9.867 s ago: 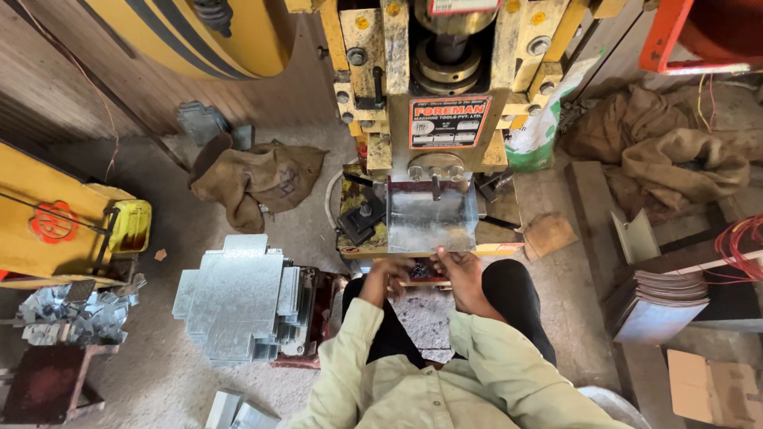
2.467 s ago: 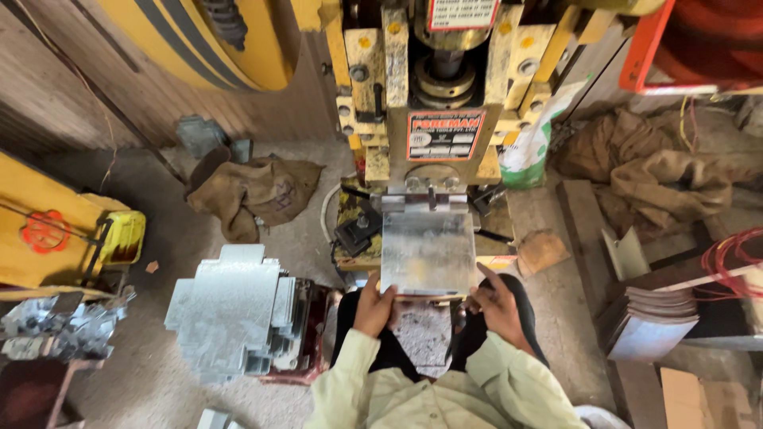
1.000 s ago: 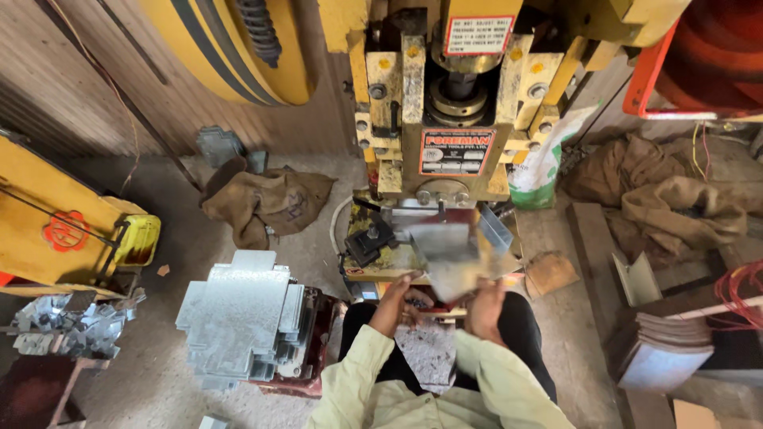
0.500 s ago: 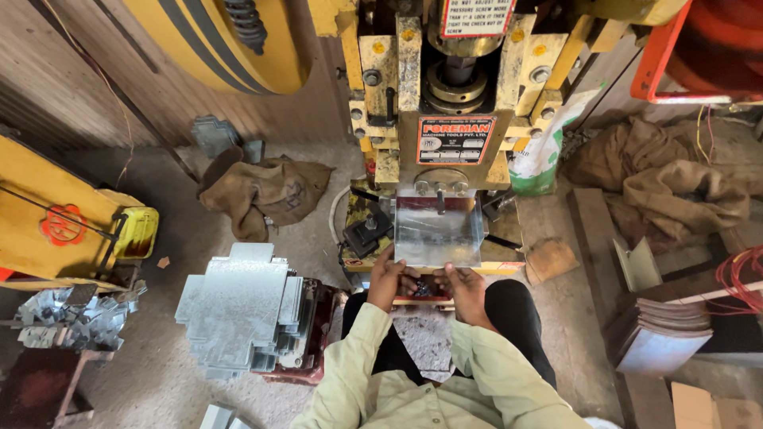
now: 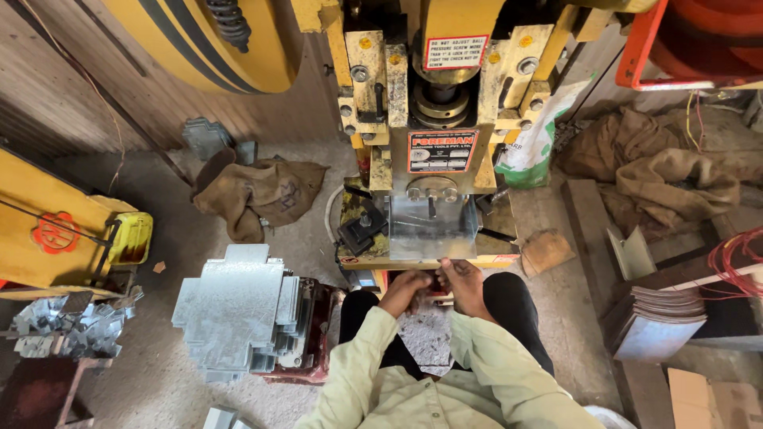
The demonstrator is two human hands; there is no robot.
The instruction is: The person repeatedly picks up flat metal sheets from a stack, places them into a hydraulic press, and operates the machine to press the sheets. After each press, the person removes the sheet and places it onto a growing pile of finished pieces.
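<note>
I sit in front of a yellow power press (image 5: 433, 95). A flat grey metal sheet (image 5: 433, 230) lies on the press bed under the ram. My left hand (image 5: 407, 287) and my right hand (image 5: 462, 282) are close together at the sheet's near edge, at the front lip of the bed. Their fingers are curled there, and I cannot make out whether they grip the sheet or only touch it.
A stack of cut metal blanks (image 5: 234, 314) stands on a red stand at my left. Finished sheets (image 5: 656, 318) lie stacked at the right. Burlap sacks (image 5: 262, 191) lie on the floor, metal scraps (image 5: 63, 326) at far left, a yellow flywheel (image 5: 214, 40) above.
The sheet has gone further into the press bed and lies flat under the ram. Both hands have drawn back to its near edge.
</note>
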